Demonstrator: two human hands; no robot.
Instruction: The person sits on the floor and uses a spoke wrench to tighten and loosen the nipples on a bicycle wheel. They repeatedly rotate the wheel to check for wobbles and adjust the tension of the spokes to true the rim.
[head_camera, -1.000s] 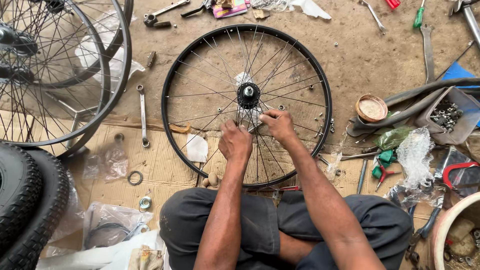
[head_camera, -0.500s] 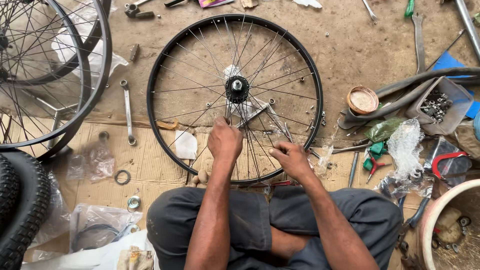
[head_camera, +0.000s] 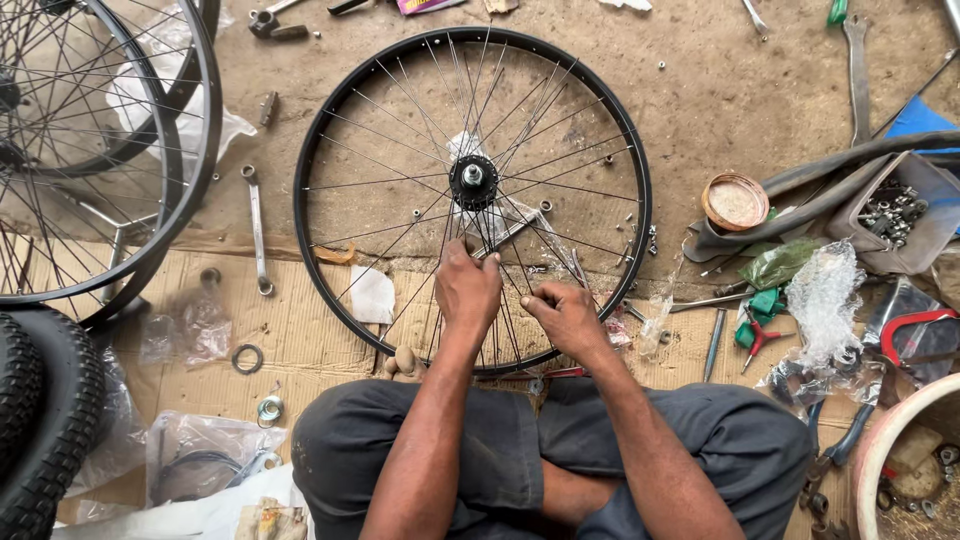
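On floor ahead | wheel (head_camera: 330, 120) | both hands touching spokes (head_camera: 400, 85)

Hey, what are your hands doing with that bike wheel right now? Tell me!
Left hand and right hand both pinching spokes on the near side of the wheel. Wheel flat on the ground. Loose nuts and a spanner lie around.

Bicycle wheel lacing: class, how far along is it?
Done: many thin steel spokes already run from the black hub to the black round rim. In hand: left hand and right hand grip spokes near the lower rim. Left: loose small parts lie on the ground.
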